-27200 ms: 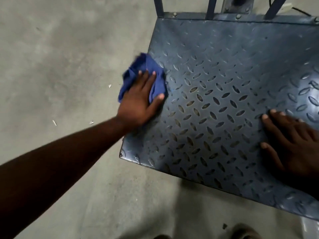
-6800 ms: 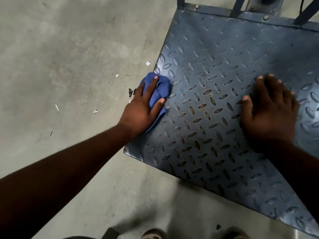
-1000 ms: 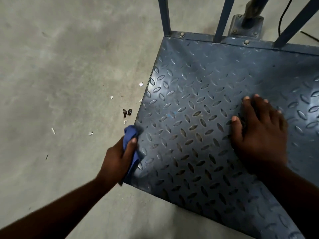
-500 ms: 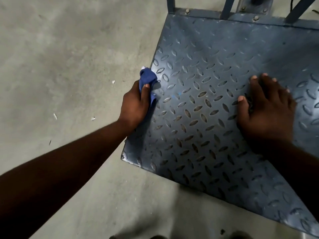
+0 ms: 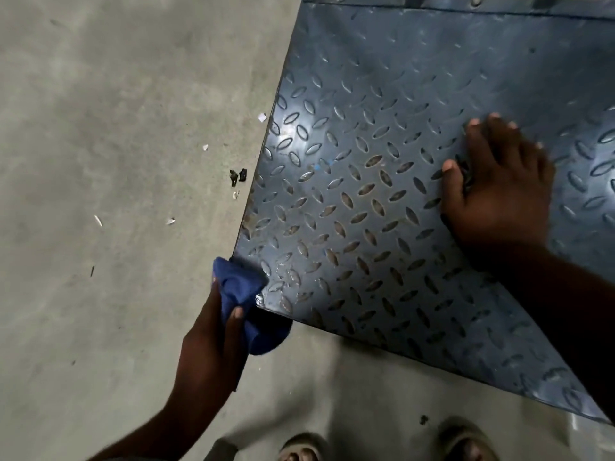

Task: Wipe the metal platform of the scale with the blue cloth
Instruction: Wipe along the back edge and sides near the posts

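The scale's metal platform (image 5: 382, 207) is a blue-grey tread plate filling the upper right of the head view. My left hand (image 5: 213, 347) grips the bunched blue cloth (image 5: 244, 291) against the platform's near left corner, the cloth wrapping over the edge and hanging below it. My right hand (image 5: 499, 188) rests flat on the plate at the right, fingers spread, with a small dark object partly hidden under the palm.
Bare concrete floor (image 5: 116, 161) lies to the left, with small white chips and dark debris (image 5: 238, 176) close to the platform's left edge. My sandalled feet (image 5: 299, 449) stand at the bottom. The scale's rear rail (image 5: 466, 5) crosses the top.
My left hand has slid the cloth down the platform's left edge to the near corner. My right hand has stayed planted on the plate.
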`<state>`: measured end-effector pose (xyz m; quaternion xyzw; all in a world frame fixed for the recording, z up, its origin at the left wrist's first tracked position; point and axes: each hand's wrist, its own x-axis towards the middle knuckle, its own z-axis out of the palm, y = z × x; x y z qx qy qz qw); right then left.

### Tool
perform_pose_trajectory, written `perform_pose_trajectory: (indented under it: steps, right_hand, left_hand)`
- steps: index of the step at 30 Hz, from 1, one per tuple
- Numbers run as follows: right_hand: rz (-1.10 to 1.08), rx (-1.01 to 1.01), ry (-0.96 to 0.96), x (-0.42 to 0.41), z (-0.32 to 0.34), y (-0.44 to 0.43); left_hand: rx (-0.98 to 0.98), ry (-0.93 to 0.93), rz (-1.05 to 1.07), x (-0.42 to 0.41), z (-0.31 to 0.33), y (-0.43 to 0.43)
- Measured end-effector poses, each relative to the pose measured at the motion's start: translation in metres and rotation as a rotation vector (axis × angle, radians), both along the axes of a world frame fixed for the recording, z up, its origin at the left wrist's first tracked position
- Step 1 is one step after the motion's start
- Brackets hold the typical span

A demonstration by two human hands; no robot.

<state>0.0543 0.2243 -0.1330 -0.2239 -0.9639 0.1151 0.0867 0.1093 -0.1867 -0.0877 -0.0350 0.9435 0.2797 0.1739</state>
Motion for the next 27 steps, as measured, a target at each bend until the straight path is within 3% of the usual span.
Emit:
perform_pose_trajectory:
  steps: [2,5,7,11,14,19,27]
  right_hand:
    - [0.002,0.008,0.006,0.0,-0.001,0.0]
    - [-0.002,0.015,-0.002,-0.001,-0.002,0.0]
    - [-0.004,0.005,-0.003,0.0,-0.001,0.0]
    - [0.004,0.007,-0.013,-0.001,-0.002,0.002]
    - [0.007,0.009,-0.016,-0.001,-0.002,0.002]
    - [-0.002,0.033,-0.026,-0.001,-0.002,0.002]
    - [-0.005,0.032,-0.018,0.0,-0.004,0.003]
  left_hand:
    - [0.012,0.07,-0.221,0.002,0.002,0.002]
    - [-0.156,0.211,-0.889,-0.011,-0.016,0.015]
    - [-0.218,0.274,-1.211,-0.023,-0.029,0.031]
    - [-0.062,0.328,-1.615,-0.056,-0.025,0.049]
    - [-0.036,0.328,-1.601,-0.082,-0.014,0.03]
    - [-0.272,0.455,-1.486,-0.11,-0.014,0.002]
    - [-0.183,0.398,-1.568,-0.048,-0.039,0.136]
